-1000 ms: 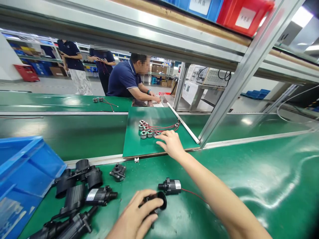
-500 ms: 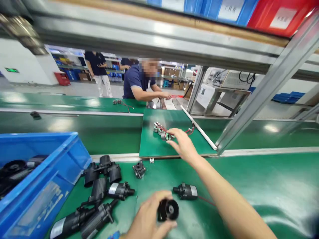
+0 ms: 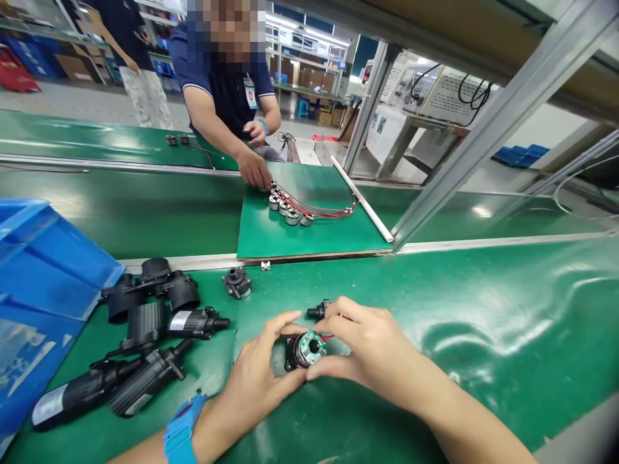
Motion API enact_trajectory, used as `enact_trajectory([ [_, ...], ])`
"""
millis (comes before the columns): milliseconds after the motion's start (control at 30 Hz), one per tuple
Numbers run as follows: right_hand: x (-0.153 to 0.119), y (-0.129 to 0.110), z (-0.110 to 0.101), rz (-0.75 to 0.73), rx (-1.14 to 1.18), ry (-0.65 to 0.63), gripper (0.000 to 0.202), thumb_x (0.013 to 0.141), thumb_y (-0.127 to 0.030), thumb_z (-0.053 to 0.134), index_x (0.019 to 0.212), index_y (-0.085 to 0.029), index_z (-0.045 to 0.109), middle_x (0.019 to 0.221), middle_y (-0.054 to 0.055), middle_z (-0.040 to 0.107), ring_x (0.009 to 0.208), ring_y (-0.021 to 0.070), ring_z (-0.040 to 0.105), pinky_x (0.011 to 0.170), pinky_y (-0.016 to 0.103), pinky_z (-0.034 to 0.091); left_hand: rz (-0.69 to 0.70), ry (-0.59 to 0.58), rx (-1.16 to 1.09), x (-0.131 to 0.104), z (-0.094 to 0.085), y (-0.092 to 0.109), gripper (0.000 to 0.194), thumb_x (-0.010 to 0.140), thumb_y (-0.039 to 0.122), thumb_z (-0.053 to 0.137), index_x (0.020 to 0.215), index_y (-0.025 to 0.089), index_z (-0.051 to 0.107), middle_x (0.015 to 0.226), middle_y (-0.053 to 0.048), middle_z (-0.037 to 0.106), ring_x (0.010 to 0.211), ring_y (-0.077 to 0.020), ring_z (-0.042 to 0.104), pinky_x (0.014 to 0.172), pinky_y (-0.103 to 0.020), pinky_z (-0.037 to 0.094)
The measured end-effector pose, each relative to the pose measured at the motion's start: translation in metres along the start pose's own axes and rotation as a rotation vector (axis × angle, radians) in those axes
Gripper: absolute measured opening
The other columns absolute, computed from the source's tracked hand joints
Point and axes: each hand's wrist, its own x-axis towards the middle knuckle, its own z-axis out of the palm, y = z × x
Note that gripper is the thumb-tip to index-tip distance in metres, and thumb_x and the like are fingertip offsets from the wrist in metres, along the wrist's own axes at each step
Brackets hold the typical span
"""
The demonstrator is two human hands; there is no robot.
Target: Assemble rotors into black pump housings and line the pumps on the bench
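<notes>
My left hand [image 3: 256, 367], with a blue band at the wrist, is curled around a black pump housing [image 3: 291, 354]. A round motor stator with a green circuit board [image 3: 309, 347] sits at the housing's mouth, board side up. My right hand [image 3: 370, 338] pinches the stator's edge with thumb and fingers. Whether the stator is inside the housing or only resting against it, I cannot tell. A red lead runs from it under my right fingers. Just behind that hand, a black pump [image 3: 318, 310] lies partly hidden.
Several black pumps [image 3: 145, 325] lie at left beside a blue bin [image 3: 58, 258]. A small pump head [image 3: 236, 282] stands near the back edge. On the green board [image 3: 271, 241] are several stators [image 3: 293, 217] with red leads. A co-worker's hand [image 3: 255, 171] touches the farthest ones. A metal post [image 3: 464, 135] slants at right.
My right hand has brought a stator from the green board to the housing in my left hand. The co-worker has turned and reached to the stators. The view has shifted.
</notes>
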Motion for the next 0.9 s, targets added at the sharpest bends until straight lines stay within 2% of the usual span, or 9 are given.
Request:
enact_trajectory([
  [133, 0.005, 0.002, 0.007, 0.048, -0.04, -0.05, 0.055, 0.082, -0.071, 0.06, 0.096, -0.018, 0.068, 0.089, 0.003, 0.062, 0.068, 0.0141, 0.059, 0.058, 0.026, 0.044, 0.043, 0.006, 0.013, 0.001, 0.001, -0.001, 0.07, 0.085, 0.041, 0.075, 0.141, 0.031, 0.034, 0.114, -0.003, 0.073, 0.104, -0.0207, 0.071, 0.087, -0.032, 0.059],
  [233, 0.005, 0.003, 0.011, 0.076, -0.035, -0.044, 0.058, 0.078, -0.073, 0.063, 0.093, -0.018, 0.067, 0.09, 0.003, 0.062, 0.068, 0.0144, 0.06, 0.06, 0.026, 0.044, 0.028, -0.002, 0.012, 0.001, 0.001, -0.002, 0.071, 0.085, 0.044, 0.075, 0.141, 0.032, 0.033, 0.114, -0.003, 0.073, 0.103, -0.0201, 0.072, 0.086, -0.031, 0.059],
  [433, 0.008, 0.008, 0.006, 0.037, 0.089, -0.159, 0.054, 0.08, -0.066, 0.067, 0.11, -0.021, 0.068, 0.096, 0.002, 0.063, 0.077, 0.0151, 0.062, 0.066, 0.026, 0.046, 0.034, -0.033, 0.032, -0.001, -0.002, -0.006, 0.074, 0.084, 0.036, 0.077, 0.142, 0.031, 0.031, 0.117, -0.003, 0.072, 0.106, -0.0203, 0.071, 0.09, -0.032, 0.057],
  [567, 0.009, 0.01, 0.002, 0.012, 0.188, -0.191, 0.07, 0.076, -0.066, 0.073, 0.13, -0.025, 0.057, 0.105, 0.002, 0.065, 0.095, 0.0183, 0.063, 0.082, 0.028, 0.049, 0.059, -0.01, 0.047, -0.002, -0.001, -0.009, 0.072, 0.084, 0.04, 0.077, 0.14, 0.028, 0.033, 0.114, -0.005, 0.071, 0.105, -0.0205, 0.071, 0.092, -0.032, 0.057],
  [667, 0.009, 0.009, 0.003, 0.006, 0.208, -0.205, 0.058, 0.079, -0.061, 0.072, 0.122, -0.024, 0.06, 0.106, 0.001, 0.066, 0.098, 0.0179, 0.063, 0.085, 0.028, 0.048, 0.116, 0.039, 0.088, -0.003, 0.0, -0.012, 0.059, 0.086, 0.04, 0.074, 0.131, 0.025, 0.04, 0.113, -0.006, 0.07, 0.101, -0.0194, 0.071, 0.087, -0.028, 0.058],
  [733, 0.009, 0.009, 0.005, -0.013, 0.198, -0.212, 0.047, 0.083, -0.058, 0.07, 0.116, -0.024, 0.064, 0.106, 0.001, 0.066, 0.097, 0.0169, 0.063, 0.086, 0.028, 0.047, 0.209, 0.035, 0.097, -0.002, -0.001, -0.013, 0.045, 0.09, 0.034, 0.07, 0.125, 0.025, 0.043, 0.114, -0.006, 0.068, 0.102, -0.018, 0.07, 0.086, -0.026, 0.057],
  [800, 0.009, 0.009, 0.007, -0.036, 0.175, -0.21, 0.042, 0.086, -0.056, 0.067, 0.116, -0.025, 0.066, 0.106, 0.001, 0.066, 0.098, 0.017, 0.063, 0.088, 0.029, 0.047, 0.309, -0.014, 0.111, 0.0, -0.004, -0.012, 0.032, 0.094, 0.026, 0.064, 0.121, 0.025, 0.047, 0.12, -0.006, 0.065, 0.106, -0.0166, 0.067, 0.086, -0.025, 0.056],
  [900, 0.008, 0.007, 0.01, -0.055, 0.109, -0.191, 0.04, 0.09, -0.055, 0.063, 0.118, -0.026, 0.066, 0.108, 0.002, 0.067, 0.1, 0.0184, 0.063, 0.089, 0.031, 0.048, 0.349, -0.125, 0.233, 0.003, -0.011, -0.008, 0.019, 0.098, 0.02, 0.056, 0.116, 0.026, 0.056, 0.126, -0.007, 0.058, 0.106, -0.0159, 0.065, 0.084, -0.023, 0.055],
])
